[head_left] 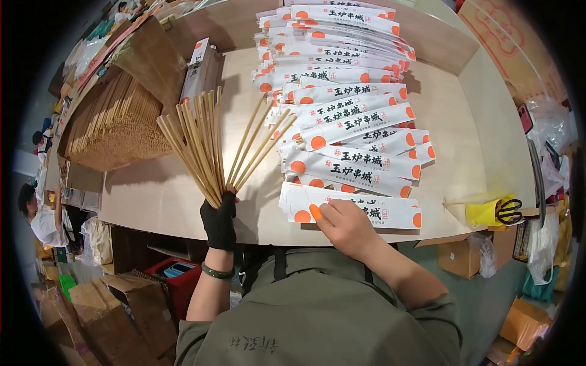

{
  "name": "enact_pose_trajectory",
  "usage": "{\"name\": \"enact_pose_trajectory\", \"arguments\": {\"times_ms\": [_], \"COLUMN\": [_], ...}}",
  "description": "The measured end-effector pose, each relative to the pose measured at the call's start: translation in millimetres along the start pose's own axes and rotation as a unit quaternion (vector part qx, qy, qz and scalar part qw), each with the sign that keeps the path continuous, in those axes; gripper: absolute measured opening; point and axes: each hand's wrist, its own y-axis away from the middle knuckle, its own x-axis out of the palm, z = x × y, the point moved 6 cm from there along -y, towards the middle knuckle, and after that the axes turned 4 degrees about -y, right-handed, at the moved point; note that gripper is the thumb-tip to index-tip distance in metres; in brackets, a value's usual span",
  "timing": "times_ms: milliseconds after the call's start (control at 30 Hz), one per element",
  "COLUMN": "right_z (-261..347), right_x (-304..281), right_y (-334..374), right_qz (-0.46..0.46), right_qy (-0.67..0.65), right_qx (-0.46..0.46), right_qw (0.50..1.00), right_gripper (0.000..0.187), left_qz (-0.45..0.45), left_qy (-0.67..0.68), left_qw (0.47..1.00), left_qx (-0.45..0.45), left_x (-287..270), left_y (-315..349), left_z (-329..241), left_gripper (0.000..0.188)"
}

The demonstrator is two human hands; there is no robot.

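My left hand [220, 224], in a black glove, is closed round the lower ends of a fanned bundle of wooden chopsticks [210, 152]. Their upper ends spread out over the table. Close to the table's near edge, my right hand [351, 229] is bent over a white paper chopstick sleeve [400, 213] with orange dots, pinching at its left part. An orange finger cover [315, 211] sits on one of its fingers. The sleeve lies on others like it. Beyond it stretches a long overlapping row of white sleeves [354, 161], with chopstick ends poking out at the left of some.
At the left, an open cardboard box [146, 52] holds a dense mass of chopsticks [116, 125]. A stack of flat sleeves [200, 73] stands by the back wall. Black-handled scissors [508, 211] and a yellow item [482, 212] lie at the right edge. Another person [49, 222] is far left.
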Motion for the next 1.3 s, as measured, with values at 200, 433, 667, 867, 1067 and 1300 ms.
{"name": "enact_pose_trajectory", "arguments": {"times_ms": [200,433,667,867,1067,1300], "right_z": [-8,-61,-56,22,-26,2], "right_x": [-16,-29,-50,-25,-38,-6], "right_y": [-1,-4,-18,-77,-48,-2], "right_qz": [-0.066,-0.093,-0.006,0.002,-0.06,-0.012], "right_qy": [-0.068,-0.441,-0.246,-0.021,-0.048,0.0], "right_qx": [0.091,0.365,0.217,-0.038,0.039,-0.033], "right_qw": [0.991,0.815,0.945,0.999,0.996,0.999], "right_gripper": [0.014,0.014,0.014,0.031,0.034,0.021], "left_qz": [0.034,0.049,0.115,0.216,-0.006,-0.039], "left_qy": [-0.029,-0.081,-0.273,0.061,-0.134,-0.234], "left_qw": [0.999,0.995,0.943,0.971,0.966,0.96], "left_qx": [0.008,0.038,0.152,0.087,0.22,0.148], "left_x": [-10,-36,-46,58,10,-3], "left_y": [8,7,2,37,-18,-11], "left_z": [-1,-12,-42,-49,14,-7], "left_gripper": [0.016,0.006,0.018,0.027,0.02,0.023]}}
